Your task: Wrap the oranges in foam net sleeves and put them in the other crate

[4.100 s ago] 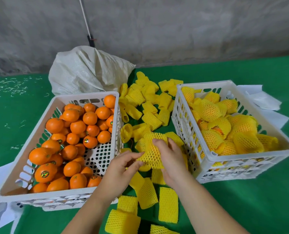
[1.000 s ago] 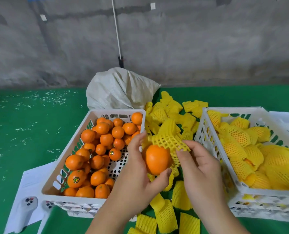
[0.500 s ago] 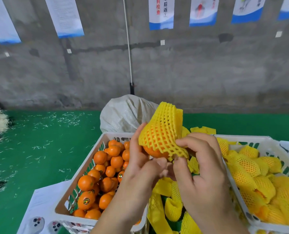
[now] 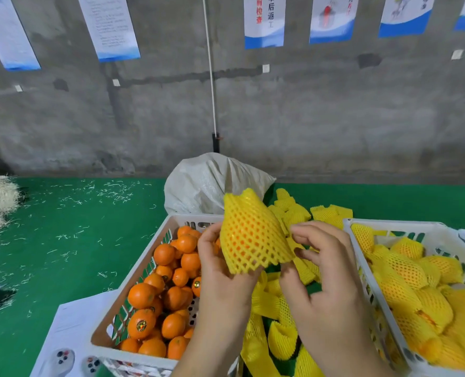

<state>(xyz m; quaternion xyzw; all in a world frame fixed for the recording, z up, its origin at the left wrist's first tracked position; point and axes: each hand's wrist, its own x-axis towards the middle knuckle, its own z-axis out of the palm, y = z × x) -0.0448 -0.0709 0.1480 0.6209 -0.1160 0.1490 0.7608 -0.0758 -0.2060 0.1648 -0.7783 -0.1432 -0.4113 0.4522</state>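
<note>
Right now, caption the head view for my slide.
Left hand holds orange in yellow foam net sleeve between white plastic crates of bare oranges and sleeved ones.

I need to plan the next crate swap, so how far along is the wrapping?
Done: the right crate holds a pile of sleeved oranges. In hand: the left hand holds an orange in a sleeve; the right hand is beside it, fingers curled. Left: many bare oranges fill the left crate, with spare sleeves between the crates.
</note>
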